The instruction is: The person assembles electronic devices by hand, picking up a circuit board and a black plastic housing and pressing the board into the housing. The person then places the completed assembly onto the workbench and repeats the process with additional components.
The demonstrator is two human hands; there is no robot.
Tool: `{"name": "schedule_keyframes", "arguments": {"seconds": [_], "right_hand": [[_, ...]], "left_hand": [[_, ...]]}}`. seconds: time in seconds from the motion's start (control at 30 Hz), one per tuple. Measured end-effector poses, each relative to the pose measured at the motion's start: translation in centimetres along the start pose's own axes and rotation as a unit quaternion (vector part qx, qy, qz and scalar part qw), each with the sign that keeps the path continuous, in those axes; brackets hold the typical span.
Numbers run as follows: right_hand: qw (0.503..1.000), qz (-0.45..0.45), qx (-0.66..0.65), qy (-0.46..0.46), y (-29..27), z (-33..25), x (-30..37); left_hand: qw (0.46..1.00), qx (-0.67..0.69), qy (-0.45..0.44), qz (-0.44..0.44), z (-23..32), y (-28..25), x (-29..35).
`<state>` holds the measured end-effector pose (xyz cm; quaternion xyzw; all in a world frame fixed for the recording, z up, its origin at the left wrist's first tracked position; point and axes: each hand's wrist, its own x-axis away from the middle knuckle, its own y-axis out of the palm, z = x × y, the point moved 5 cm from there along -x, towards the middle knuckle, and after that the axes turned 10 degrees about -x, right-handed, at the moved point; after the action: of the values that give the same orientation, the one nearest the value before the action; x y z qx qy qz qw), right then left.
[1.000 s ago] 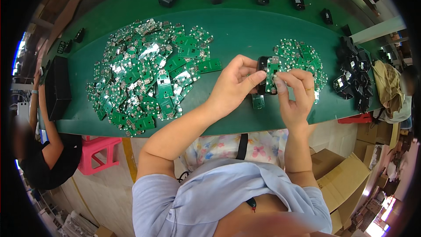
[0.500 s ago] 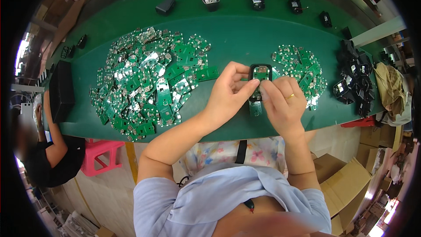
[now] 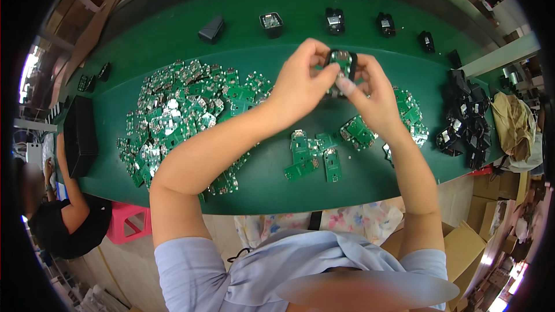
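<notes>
Both hands are raised over the far middle of the green table, holding a small black plastic housing [image 3: 354, 65] between them. Inside its rim shows a green circuit board [image 3: 343, 60] with a metal connector at the top end. My left hand [image 3: 299, 84] grips the housing's left side, thumb across the board. From the right, my right hand [image 3: 373, 95] closes on the other edge, its thumb pressed near the lower end. Beneath and nearer to me lie several loose circuit boards [image 3: 333, 165]. Palms and fingers cover the underside of the housing.
A large heap of circuit boards [image 3: 173, 110] spreads left; a smaller heap [image 3: 409, 107] lies right, partly behind my arm. Black housings [image 3: 471, 110] pile up at the right edge. Black parts [image 3: 335, 21] line the back. A black box [image 3: 81, 133] stands left, near another person [image 3: 66, 219].
My hands have moved farther from me with the housing and board still in them. Loose boards near the table's middle now show where my hands were. The view has shifted a little.
</notes>
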<state>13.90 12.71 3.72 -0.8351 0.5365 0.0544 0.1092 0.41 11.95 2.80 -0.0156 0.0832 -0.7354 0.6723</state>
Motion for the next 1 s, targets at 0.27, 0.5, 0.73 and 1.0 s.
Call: {"name": "schedule_keyframes", "arguments": {"seconds": [0.27,0.5,0.73,1.0], "right_hand": [[0.949,0.193,0.249,0.021,-4.5,8.0,-10.5],[0.970,0.243,0.010,0.004,-6.5,10.9,-12.3],[0.981,0.157,-0.110,-0.033,-6.6,2.4,-7.3],[0.990,0.096,-0.097,-0.037,-5.4,-1.3,-0.2]], "left_hand": [[0.936,-0.295,-0.061,0.183,-6.0,-4.8,-12.1],[0.880,-0.442,-0.121,0.125,-8.2,-3.4,-15.6],[0.819,-0.521,0.102,0.218,-3.4,-1.9,-12.3],[0.971,0.076,-0.126,-0.189,-0.8,2.9,-1.8]]}}
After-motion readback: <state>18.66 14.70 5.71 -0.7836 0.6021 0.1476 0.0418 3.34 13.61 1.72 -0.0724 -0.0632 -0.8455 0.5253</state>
